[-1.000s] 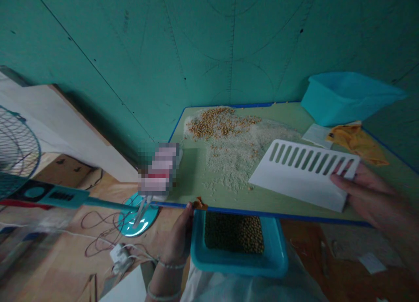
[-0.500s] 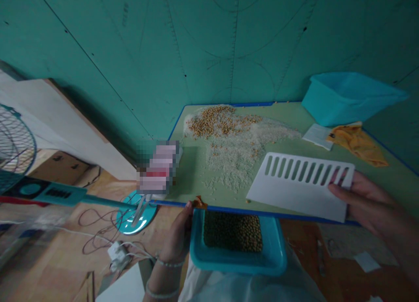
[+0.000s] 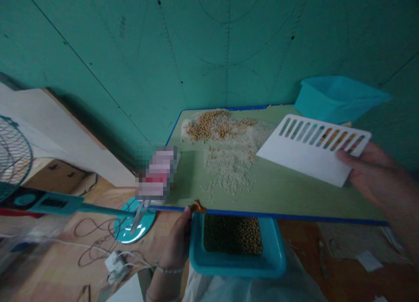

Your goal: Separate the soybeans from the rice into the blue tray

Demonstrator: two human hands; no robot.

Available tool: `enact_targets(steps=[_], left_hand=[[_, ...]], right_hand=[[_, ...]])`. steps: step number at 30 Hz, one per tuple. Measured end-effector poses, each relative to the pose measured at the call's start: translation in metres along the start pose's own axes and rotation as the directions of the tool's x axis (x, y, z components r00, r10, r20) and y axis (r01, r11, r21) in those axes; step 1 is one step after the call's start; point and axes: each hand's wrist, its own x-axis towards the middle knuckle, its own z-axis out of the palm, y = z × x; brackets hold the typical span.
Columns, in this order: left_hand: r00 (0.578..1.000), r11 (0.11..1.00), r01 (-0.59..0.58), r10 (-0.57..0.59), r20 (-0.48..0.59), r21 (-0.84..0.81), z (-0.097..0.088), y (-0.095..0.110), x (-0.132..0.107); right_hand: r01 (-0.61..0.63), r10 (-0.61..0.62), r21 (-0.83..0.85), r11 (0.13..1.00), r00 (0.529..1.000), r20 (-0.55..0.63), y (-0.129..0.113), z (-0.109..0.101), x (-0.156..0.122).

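My right hand (image 3: pixel 373 166) is closed on the right end of a white slotted plastic board (image 3: pixel 304 151). The board hangs tilted over the right side of the green tabletop (image 3: pixel 281 193). My left hand (image 3: pixel 176 238) is at the left side of a blue basin (image 3: pixel 235 267), gripping it with the fingers mostly hidden. Inside the basin lie dark green beans (image 3: pixel 221 234) and soybeans (image 3: pixel 252 235); it sits just under the table's front edge. On the tabletop white rice-like grains (image 3: pixel 229 166) spread out, with soybeans (image 3: pixel 209 125) heaped at their far left.
A blue tub (image 3: pixel 337 99) stands at the back right against the green wall (image 3: pixel 229 44). A crumpled orange-brown scrap (image 3: pixel 198 206) is at the front edge by my left thumb. To the left are a pixelated box (image 3: pixel 159 173), a fan (image 3: pixel 42 197), cables and a power strip (image 3: pixel 116 265).
My right hand has lifted the slotted board up and away from the front edge, so it now covers the orange cloth and white packet. My left hand and the basin stay nearly still.
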Motion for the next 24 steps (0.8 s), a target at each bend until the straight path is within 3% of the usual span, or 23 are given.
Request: enact_targets(steps=[3,8,17,24], left_hand=[[1.0,1.0,0.016,-0.016,0.018,0.008,0.003,0.001,-0.001],[1.0,0.999,-0.015,0.014,0.028,0.038,0.001,-0.001,0.0],[0.999,0.999,-0.024,0.022,0.043,0.035,0.001,-0.002,0.001],[1.0,1.0,-0.012,0.012,0.011,0.011,-0.004,-0.001,0.003]], right_hand=[[0.065,-0.065,-0.009,0.998,0.998,-0.024,-0.003,0.005,0.018],[0.085,-0.084,-0.029,0.996,0.996,0.041,0.001,0.018,0.025],[0.017,-0.012,-0.063,0.998,0.996,0.089,0.004,0.032,0.0],[-0.029,0.03,-0.059,0.998,0.999,0.018,0.003,0.022,-0.009]])
